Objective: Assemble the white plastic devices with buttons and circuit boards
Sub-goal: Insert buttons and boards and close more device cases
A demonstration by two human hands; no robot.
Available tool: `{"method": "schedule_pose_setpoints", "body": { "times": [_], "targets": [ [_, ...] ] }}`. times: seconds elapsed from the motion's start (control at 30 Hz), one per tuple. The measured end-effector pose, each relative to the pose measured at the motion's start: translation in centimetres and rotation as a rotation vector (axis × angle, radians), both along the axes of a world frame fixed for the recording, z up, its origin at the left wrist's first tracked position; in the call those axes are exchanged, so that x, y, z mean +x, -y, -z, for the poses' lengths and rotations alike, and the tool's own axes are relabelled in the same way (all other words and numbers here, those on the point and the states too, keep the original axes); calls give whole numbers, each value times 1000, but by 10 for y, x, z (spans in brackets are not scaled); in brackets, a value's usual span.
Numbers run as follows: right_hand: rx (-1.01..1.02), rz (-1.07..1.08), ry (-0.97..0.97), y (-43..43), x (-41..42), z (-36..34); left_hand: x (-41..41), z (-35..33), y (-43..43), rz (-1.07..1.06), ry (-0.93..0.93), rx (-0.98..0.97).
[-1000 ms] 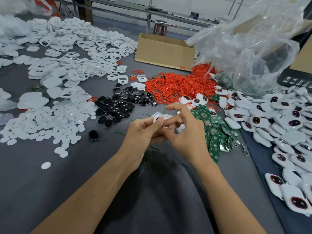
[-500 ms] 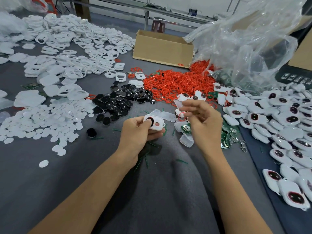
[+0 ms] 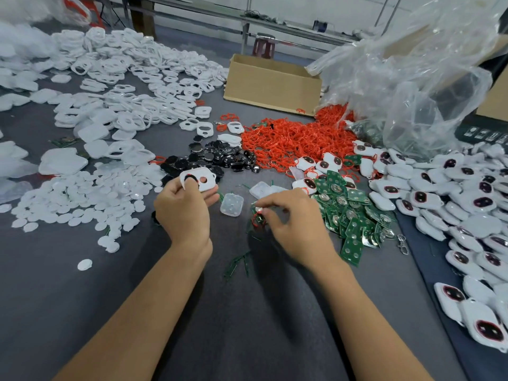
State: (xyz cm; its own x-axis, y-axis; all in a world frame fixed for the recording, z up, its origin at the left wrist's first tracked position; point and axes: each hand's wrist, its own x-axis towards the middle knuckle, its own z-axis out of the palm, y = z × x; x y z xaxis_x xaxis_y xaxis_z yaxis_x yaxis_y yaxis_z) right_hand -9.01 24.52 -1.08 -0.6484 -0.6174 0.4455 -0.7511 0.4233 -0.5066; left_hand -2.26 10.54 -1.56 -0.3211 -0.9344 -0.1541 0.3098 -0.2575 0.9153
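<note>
My left hand (image 3: 183,210) holds a white plastic shell (image 3: 198,179) with a black button in one hole; the thumb presses on that button. My right hand (image 3: 295,221) is low over the grey table, its fingertips pinching a small green circuit board with a red ring (image 3: 258,215). A clear plastic cover (image 3: 231,204) lies between the hands. Green circuit boards (image 3: 349,213) are heaped just right of my right hand. Black buttons (image 3: 217,158) lie beyond my left hand, red rings (image 3: 288,138) behind them.
Assembled white devices (image 3: 450,193) pile along the right side. White discs (image 3: 74,199) and empty white shells (image 3: 132,78) cover the left and far table. A cardboard box (image 3: 272,83) and a clear plastic bag (image 3: 406,78) stand at the back.
My hands have separated. The left keeps the white shell and has drifted left; the right has dropped to the table and pinched a circuit board with a red ring.
</note>
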Motion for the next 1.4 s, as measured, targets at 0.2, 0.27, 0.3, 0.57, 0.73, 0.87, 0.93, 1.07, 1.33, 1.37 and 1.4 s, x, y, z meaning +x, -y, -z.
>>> {"method": "schedule_pose_setpoints", "body": {
  "times": [0.2, 0.27, 0.3, 0.57, 0.73, 0.87, 0.93, 1.07, 1.33, 1.37, 1.4],
  "targets": [
    [77, -38, -71, 10, 6, 1, -1, -2, -4, 56, -50, 11],
    [-114, 15, -65, 8, 11, -8, -3, -1, -8, 165, -9, -16],
    [-225, 45, -77, 9, 15, -16, -4, -1, -12, 241, 13, -44],
    [263, -379, -8, 109, 73, -74, -2, 2, -37, 763, 101, -80],
    [570, -429, -246, 154, 112, -45, -2, -8, -37, 635, 50, -252],
    [515, -424, -228, 158, 108, -43, -2, -3, -34, 595, 44, -244],
    [524, -422, -214, 155, 105, -42, -4, -3, -35, 584, 58, -243],
    [527, -381, -172, 152, 101, -41, -4, -3, -36, 586, 62, -221],
    [540, -384, -71, 134, 93, -42, -7, -1, -34, 553, 100, -230],
    [549, -396, -102, 133, 94, -41, -7, -1, -33, 554, 103, -227],
    [563, -409, -129, 132, 95, -40, -8, 0, -33, 548, 91, -225]
  ]
}}
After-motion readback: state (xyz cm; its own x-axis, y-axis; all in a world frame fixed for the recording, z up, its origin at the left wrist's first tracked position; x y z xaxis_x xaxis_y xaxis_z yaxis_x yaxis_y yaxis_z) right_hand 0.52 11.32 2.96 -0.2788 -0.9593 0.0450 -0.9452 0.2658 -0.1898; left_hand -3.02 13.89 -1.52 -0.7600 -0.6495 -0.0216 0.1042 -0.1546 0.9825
